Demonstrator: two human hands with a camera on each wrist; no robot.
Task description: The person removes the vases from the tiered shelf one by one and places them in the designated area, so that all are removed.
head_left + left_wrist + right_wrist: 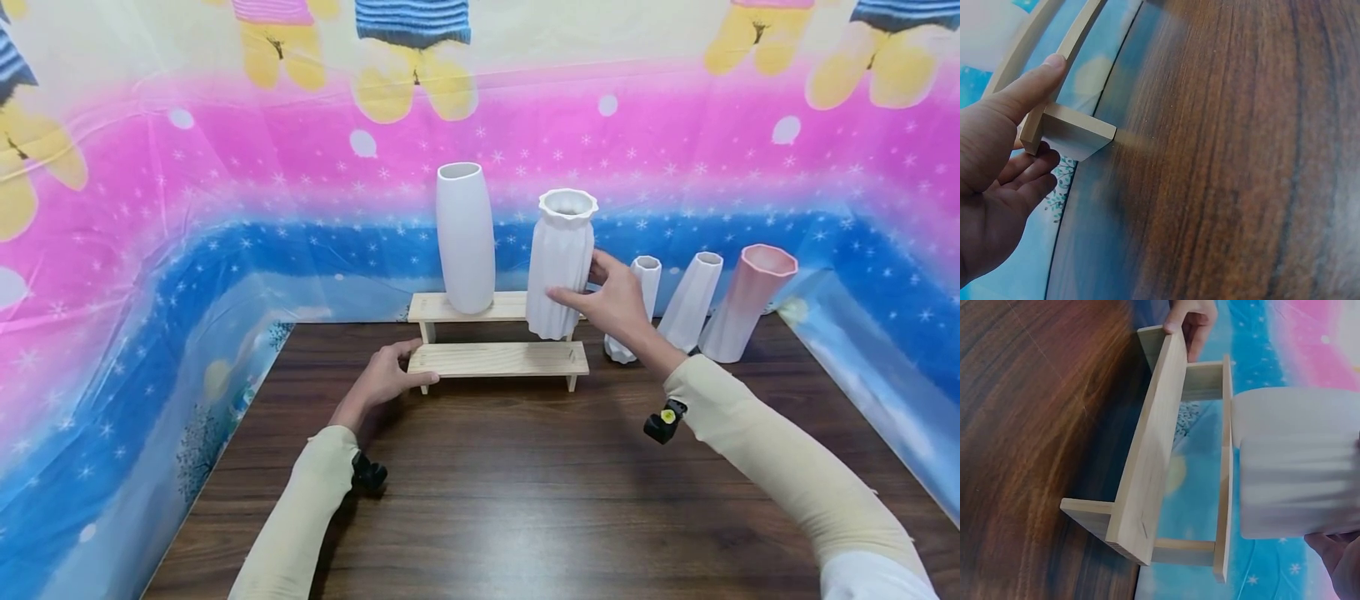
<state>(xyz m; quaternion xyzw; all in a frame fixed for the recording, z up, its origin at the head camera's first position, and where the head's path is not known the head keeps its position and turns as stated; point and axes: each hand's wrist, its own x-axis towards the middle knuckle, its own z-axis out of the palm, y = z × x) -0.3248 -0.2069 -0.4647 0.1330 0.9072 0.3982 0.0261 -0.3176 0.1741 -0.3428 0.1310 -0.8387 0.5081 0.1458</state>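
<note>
Head view: your right grip (pixel 617 298) pinches a white, ceramic-looking fluted vase (pixel 558 275) with a ruffled rim, thumb and fingers spread about as wide as its body. Vase is near upright, at the right end of a pale wooden two-step stand (pixel 498 362); right wrist view puts its base just clear of the upper step (pixel 510 307). Your left grip (pixel 384 373) holds the left end of the lower step (pixel 480 358), thumb on top, fingers curled round the end (left wrist view). A tall, smooth white vase (pixel 465 242) stands on the upper step, left of the held one. Dark wood-grain tabletop (pixel 525 500), right of stand: a slim white vase (pixel 648 283) partly hidden by your right grip, a tapered white vase (pixel 692 307), a pink-to-white flared vase (pixel 750 304)
</note>
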